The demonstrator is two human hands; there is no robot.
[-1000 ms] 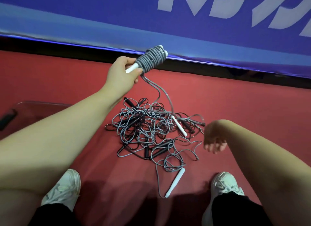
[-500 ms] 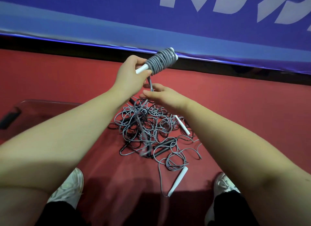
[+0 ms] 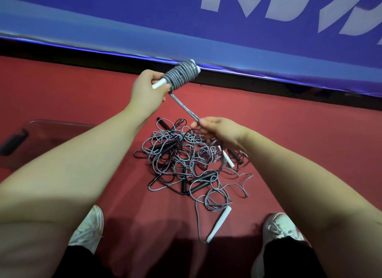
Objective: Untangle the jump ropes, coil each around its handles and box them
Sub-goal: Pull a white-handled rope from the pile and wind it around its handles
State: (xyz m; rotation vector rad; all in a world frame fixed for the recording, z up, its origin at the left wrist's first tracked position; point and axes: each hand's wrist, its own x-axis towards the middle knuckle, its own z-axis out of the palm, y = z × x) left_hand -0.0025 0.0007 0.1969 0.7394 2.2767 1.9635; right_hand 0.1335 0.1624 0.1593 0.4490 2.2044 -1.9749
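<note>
Head cam looked straight down at both hands over a red floor (image 3: 289, 133). Left hand (image 3: 147, 89) had its fingers curled tight round the white handle end of a coiled grey jump rope (image 3: 182, 75). The bundle was held up off the floor, its far end pointing at the blue banner (image 3: 186, 19) along the back.

A grey strand (image 3: 184, 106) ran taut from the bottom of that coil down to the right hand (image 3: 219, 131), which pinched it btw thumb and fingers, the other fingers curled in.

Below the hands sat the tangled pile (image 3: 171, 153) of grey and black ropes, right on the floor. Black handles (image 3: 203, 182) were buried in the near side. One white handle (image 3: 228, 160) was blurry just under the right wrist, and a second white handle (image 3: 220, 224) lay loose at the pile's near edge, close to the right shoe.

Clear plastic box (image 3: 51, 124) sat on the floor at far left, partly hidden by the left forearm. It had sth black (image 3: 12, 142) inside, prob a handle, but I couldn't tell for sure.

White sneakers (image 3: 88, 230) showed at the bottom on either side of the pile.
</note>
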